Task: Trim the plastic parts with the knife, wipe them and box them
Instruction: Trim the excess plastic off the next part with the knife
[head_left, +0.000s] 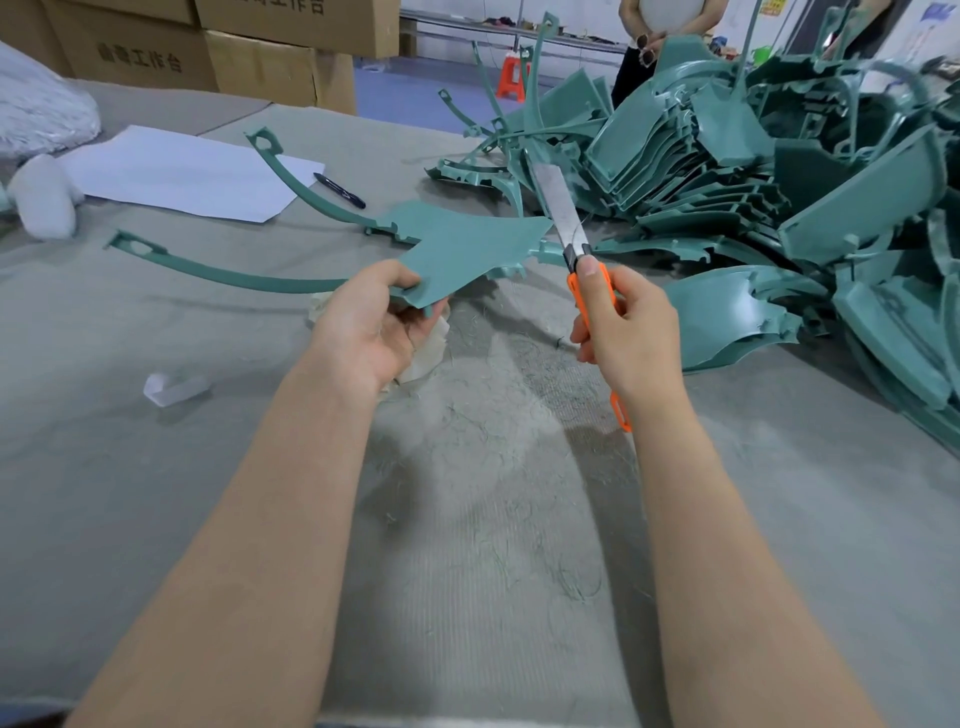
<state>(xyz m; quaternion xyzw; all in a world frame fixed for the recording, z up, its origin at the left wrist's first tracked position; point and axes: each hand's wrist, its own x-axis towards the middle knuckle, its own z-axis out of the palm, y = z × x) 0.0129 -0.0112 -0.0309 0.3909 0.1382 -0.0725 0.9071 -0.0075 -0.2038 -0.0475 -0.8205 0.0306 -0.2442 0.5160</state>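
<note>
Dozens of green plastic parts (779, 171) are heaped at upper right. One green part (462, 249) sits mid-frame, its near corner pinched by the left hand (363, 327). The right hand (628, 327) grips the orange knife (563, 208), blade extended, just beside the part's right edge. Trimming looks in hand; next the blade should meet that edge.

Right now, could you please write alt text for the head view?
The left-hand grip holds a teal plastic part while the right-hand grip holds an orange-handled knife, blade extended, by its edge. More teal parts are piled to the right.
</note>
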